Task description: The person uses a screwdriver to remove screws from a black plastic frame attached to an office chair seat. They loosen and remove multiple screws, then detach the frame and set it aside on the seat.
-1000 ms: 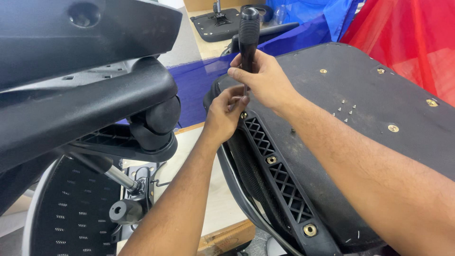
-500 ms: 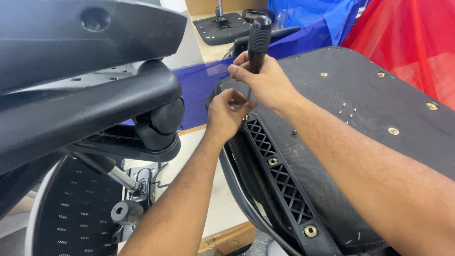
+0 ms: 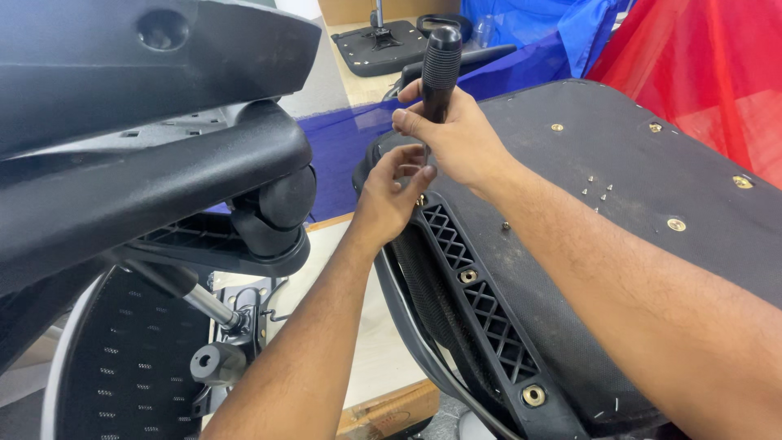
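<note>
The right hand (image 3: 456, 138) grips a black-handled screwdriver (image 3: 440, 69) upright over the upturned chair seat (image 3: 619, 204); the left hand (image 3: 391, 195) pinches its shaft, probably steadying a screw.

Left side: blocked by black chair mechanism (image 3: 147, 147), near left hand (image 3: 389, 200).
Right side: open above seat underside (image 3: 619, 187).
Between: narrow gap over bare worktop (image 3: 366, 342).
Rear: red fabric (image 3: 700, 65).
</note>
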